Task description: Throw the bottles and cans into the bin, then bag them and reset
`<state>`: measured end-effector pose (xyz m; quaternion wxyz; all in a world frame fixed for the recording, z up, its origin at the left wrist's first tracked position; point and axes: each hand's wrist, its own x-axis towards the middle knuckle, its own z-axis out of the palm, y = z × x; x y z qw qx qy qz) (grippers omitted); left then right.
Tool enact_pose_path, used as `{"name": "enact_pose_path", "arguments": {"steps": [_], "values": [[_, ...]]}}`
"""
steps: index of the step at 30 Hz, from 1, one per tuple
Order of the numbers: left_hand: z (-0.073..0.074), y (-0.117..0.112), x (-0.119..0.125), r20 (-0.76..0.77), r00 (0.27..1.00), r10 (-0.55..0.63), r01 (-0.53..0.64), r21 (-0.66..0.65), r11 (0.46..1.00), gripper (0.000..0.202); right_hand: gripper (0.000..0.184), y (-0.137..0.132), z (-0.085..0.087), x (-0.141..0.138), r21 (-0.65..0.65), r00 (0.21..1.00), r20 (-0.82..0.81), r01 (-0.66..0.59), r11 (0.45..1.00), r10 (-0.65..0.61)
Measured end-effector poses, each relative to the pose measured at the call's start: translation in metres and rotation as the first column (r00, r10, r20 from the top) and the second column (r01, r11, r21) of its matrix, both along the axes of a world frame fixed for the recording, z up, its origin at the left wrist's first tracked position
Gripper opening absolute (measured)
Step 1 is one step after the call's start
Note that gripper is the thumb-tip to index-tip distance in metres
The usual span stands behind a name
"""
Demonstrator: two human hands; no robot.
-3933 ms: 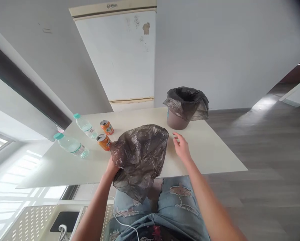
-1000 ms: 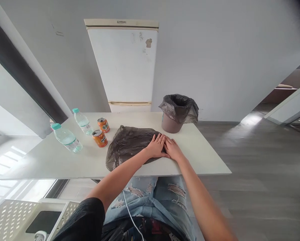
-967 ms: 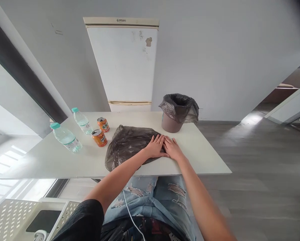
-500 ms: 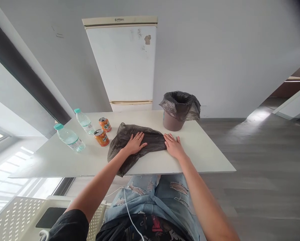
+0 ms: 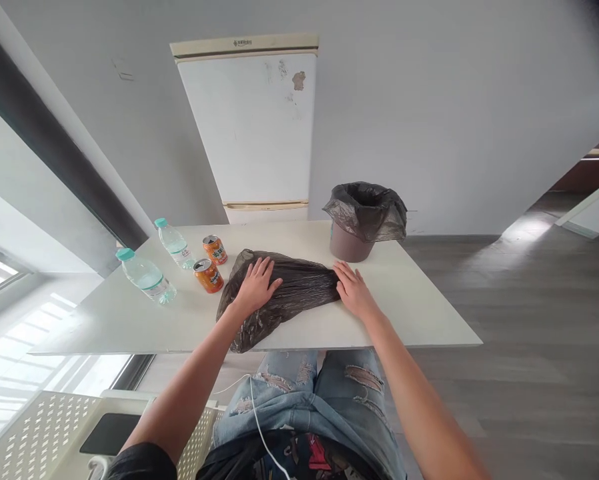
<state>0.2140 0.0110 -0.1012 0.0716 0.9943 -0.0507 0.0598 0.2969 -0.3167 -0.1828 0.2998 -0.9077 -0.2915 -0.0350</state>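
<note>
A thin black plastic garbage bag [image 5: 299, 287] lies across the white table [image 5: 409, 313], wide and crumpled at its left and gathered narrow at its right. My left hand [image 5: 255, 287] rests palm down on the wide part, fingers spread. At the narrow right end, my right hand [image 5: 354, 291] lies flat with its fingers stretched over the bag's tip. Neither hand grips the bag. Just beyond my right hand stands a brown trash bin [image 5: 350, 245], with a black bag lining [image 5: 379, 223] folded out over its rim.
Two orange cans [image 5: 208, 275] stand left of the bag. Further left are two clear bottles [image 5: 149, 279] with green caps. A white refrigerator [image 5: 259, 127] stands behind the table. A cream perforated rack [image 5: 44, 427] with a dark phone-like slab [image 5: 110, 433] is at lower left.
My left hand has slid left along the bag, and the bag's middle is more uncovered. My right hand stays at the narrow end. The whole view has shifted slightly.
</note>
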Motion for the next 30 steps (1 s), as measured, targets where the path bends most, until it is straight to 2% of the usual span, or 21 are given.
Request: {"name": "enact_pose_path", "arguments": {"steps": [2,4,6,9,12,16,20,24,27,30], "values": [[0.009,-0.026,0.010,0.039,0.996,-0.083,0.083,-0.005,0.997,0.066,0.056,0.001,0.002,-0.001,0.013,0.995,-0.023,-0.101,0.995,0.101],[0.010,-0.053,0.025,-0.004,0.980,-0.200,0.200,-0.003,0.980,0.063,0.053,0.002,0.001,0.000,0.005,0.989,-0.055,-0.137,0.991,0.137],[0.001,-0.073,0.043,-0.070,0.964,-0.255,0.255,-0.014,0.967,0.065,0.051,0.002,-0.001,0.001,0.001,0.991,-0.061,-0.115,0.993,0.115],[-0.020,-0.083,0.067,-0.185,0.957,-0.224,0.223,-0.026,0.974,0.073,0.048,0.001,-0.002,0.001,0.007,1.000,-0.024,-0.016,1.000,0.017],[-0.037,-0.071,0.081,-0.259,0.948,-0.183,0.180,-0.034,0.983,0.078,0.044,-0.001,-0.002,0.002,0.025,0.994,0.006,0.105,0.994,-0.105],[-0.042,-0.040,0.079,-0.203,0.968,-0.148,0.144,-0.035,0.989,0.072,0.039,-0.005,-0.002,0.004,0.049,0.969,0.013,0.246,0.968,-0.247],[-0.036,-0.013,0.064,-0.099,0.992,-0.084,0.085,0.000,0.996,0.065,0.038,-0.010,-0.001,0.005,0.072,0.928,0.023,0.369,0.927,-0.371],[-0.029,0.006,0.050,-0.136,0.990,-0.036,0.043,0.045,0.998,0.061,0.038,-0.013,0.001,0.003,0.075,0.893,0.023,0.447,0.891,-0.450],[-0.016,0.005,0.046,-0.124,0.992,0.005,0.003,0.063,0.998,0.061,0.037,-0.014,0.001,0.002,0.082,0.885,0.033,0.462,0.883,-0.465],[0.000,-0.016,0.033,-0.006,1.000,0.012,-0.012,0.060,0.998,0.062,0.036,-0.014,0.000,0.004,0.098,0.892,0.045,0.444,0.890,-0.450]]}}
